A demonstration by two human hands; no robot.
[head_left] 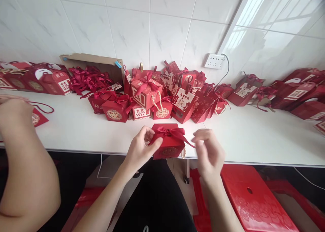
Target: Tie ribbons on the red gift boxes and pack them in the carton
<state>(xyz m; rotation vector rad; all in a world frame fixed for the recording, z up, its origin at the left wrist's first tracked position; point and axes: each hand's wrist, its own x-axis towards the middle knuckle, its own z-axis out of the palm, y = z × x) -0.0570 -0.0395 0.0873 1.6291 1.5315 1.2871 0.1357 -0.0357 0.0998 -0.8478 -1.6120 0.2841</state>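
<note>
The red box [165,154] is set at the front edge of the desk [83,134]; its ribbon bow [175,132] is pinched by the left hand [141,146]; whether its tail is gripped by the right hand [210,155] cannot be told; gift boxes [115,110] are heaped behind.

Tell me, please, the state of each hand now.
Left hand: half-curled at the red bow; grip cannot be told.
Right hand: curled by the bow's right tail; grip cannot be told.
</note>
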